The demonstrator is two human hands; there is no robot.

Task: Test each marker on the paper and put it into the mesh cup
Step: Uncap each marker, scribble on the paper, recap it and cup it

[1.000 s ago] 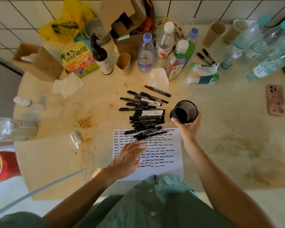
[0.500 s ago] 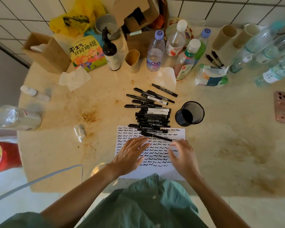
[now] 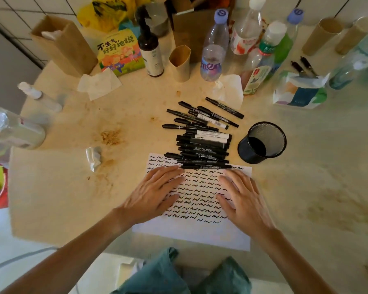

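Two bare hands lie flat on a white sheet of paper (image 3: 200, 234) at the near edge of a stained, cream-coloured surface (image 3: 306, 198). The left hand (image 3: 151, 194) and the right hand (image 3: 244, 200) both rest palm down with fingers straight and slightly spread, holding nothing. Rows of short black squiggles cover the upper part of the sheet between and under the fingers (the bottom strip is unmarked).

Just beyond the fingertips, a pile of slim black markers (image 3: 202, 143) lies roughly side by side, the nearest ones overlapping the paper's far edge; some barrels carry white labels. To the right of the pile and just beyond the right hand stands a round black mesh cup (image 3: 261, 143), upright and tilted in perspective, its wire wall see-through.

Farther back stand a cardboard tube (image 3: 180, 63), a dark pump bottle (image 3: 150, 49), clear plastic water bottles (image 3: 214, 47), a colourful children's book (image 3: 120, 53), crumpled tissues (image 3: 99, 82) and a soft tissue pack (image 3: 300, 90).
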